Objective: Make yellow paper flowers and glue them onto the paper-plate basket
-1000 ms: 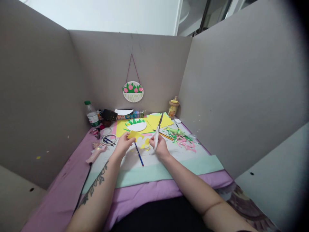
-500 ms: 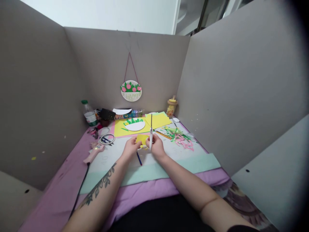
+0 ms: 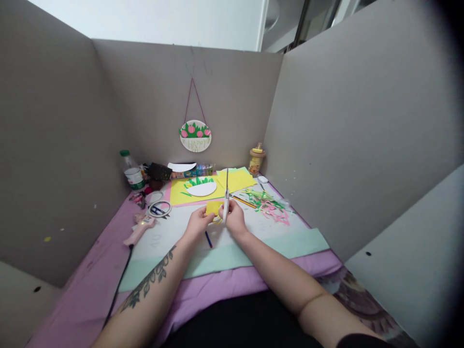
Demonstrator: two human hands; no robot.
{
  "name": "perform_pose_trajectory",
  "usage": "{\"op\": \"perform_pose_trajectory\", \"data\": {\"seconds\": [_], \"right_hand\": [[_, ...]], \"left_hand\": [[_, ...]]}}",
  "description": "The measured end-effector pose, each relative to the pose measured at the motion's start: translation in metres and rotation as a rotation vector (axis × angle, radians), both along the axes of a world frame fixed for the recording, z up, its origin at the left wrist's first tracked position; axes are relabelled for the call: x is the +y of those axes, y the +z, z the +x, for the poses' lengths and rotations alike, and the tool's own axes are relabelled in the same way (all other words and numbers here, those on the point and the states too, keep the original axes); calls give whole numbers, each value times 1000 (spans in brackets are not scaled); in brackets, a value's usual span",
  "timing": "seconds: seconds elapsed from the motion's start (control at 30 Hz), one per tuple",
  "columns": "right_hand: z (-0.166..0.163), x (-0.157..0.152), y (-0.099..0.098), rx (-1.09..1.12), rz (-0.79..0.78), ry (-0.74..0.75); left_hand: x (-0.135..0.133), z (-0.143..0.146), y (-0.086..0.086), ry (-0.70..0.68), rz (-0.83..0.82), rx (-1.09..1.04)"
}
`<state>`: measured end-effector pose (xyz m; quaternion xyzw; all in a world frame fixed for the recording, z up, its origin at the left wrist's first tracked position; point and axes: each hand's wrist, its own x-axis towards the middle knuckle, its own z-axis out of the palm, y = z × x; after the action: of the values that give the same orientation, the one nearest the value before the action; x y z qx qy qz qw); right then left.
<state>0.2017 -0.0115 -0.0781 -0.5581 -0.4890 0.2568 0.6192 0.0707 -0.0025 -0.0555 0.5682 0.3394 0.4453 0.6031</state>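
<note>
Over the middle of the table, my left hand (image 3: 198, 221) pinches a small piece of yellow paper (image 3: 213, 208). Close beside it, my right hand (image 3: 235, 218) grips a pair of scissors (image 3: 226, 195) by their pale handles. The blades point away from me and look closed. Thin yellow cut strips (image 3: 218, 221) hang or lie just below the paper. A blue pen (image 3: 209, 239) lies under my hands. Farther off, a half plate (image 3: 201, 189) with green paper leaves rests on yellow sheets (image 3: 237, 181).
Green and pink paper scraps (image 3: 273, 209) lie right, beside pencils (image 3: 243, 201). At left are a pink glue gun (image 3: 139, 232), a tape roll (image 3: 160, 209) and a bottle (image 3: 132, 171). A yellow cup (image 3: 256, 160) stands at the back right. A decorated plate (image 3: 195, 137) hangs on the grey partition.
The whole view has shifted slightly. My hands keep their hold on the yellow paper and scissors, with the paper turned a little between them.
</note>
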Motion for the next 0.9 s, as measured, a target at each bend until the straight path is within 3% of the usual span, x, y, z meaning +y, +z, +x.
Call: {"op": "perform_pose_trajectory", "data": {"seconds": [0.4,0.63,0.77,0.9], "right_hand": [[-3,-4,2,-124,70,-26],[2,1,5,60,49,-1],[2,-1,7,126,11,110],[0,0,8,158,3,101]], "left_hand": [[-1,0,1,168,79,166],[4,-1,-6,239,-4,108],[2,0,-6,211,16,55],[2,1,-7,186,14,59]]}}
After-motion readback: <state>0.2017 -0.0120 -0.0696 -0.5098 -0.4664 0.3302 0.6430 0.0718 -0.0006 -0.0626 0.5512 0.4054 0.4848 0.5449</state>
